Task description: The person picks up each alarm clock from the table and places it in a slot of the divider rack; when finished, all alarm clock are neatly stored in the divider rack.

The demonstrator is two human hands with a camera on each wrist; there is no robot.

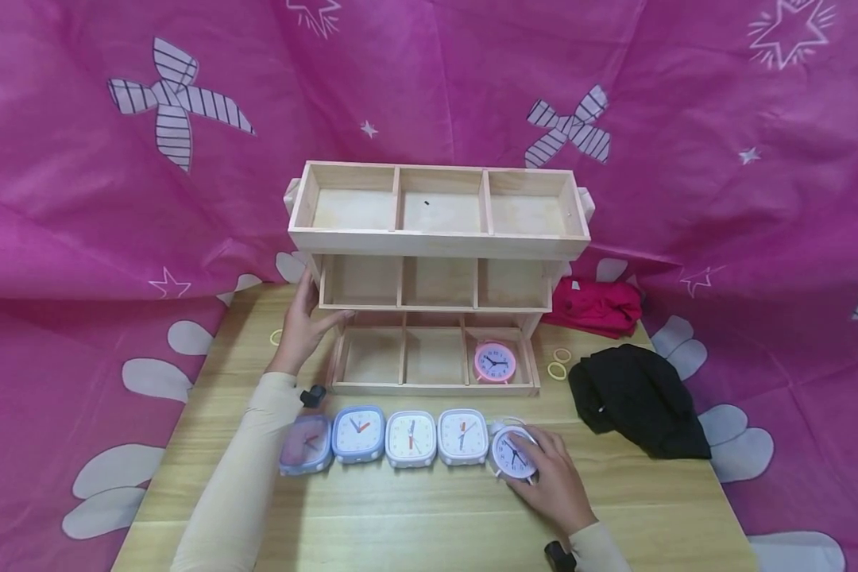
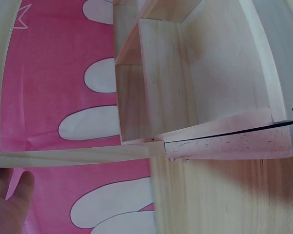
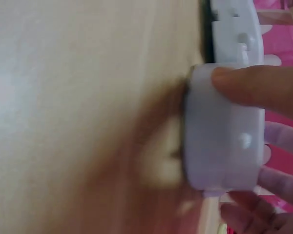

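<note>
In the head view, my right hand (image 1: 554, 477) grips a round lilac alarm clock (image 1: 512, 454) at the right end of a row of clocks. The right wrist view shows the thumb on the pale side of this alarm clock (image 3: 224, 131), fingers behind. My left hand (image 1: 302, 332) is at the left side of the three-tier wooden box (image 1: 439, 245), fingers extended beside the middle tier and thumb near its lower corner. In the left wrist view, its fingertips lie by a wooden strut (image 2: 78, 156). A pink alarm clock (image 1: 495, 363) stands in the bottom tier's right compartment.
Square clocks line the table's front: two blue, including one (image 1: 358, 434), and two white, including one (image 1: 411, 439). Right of the box lie yellow rings (image 1: 557, 371), a black cloth (image 1: 636, 401) and a red cloth (image 1: 597, 307). A pink curtain (image 1: 429, 87) hangs behind.
</note>
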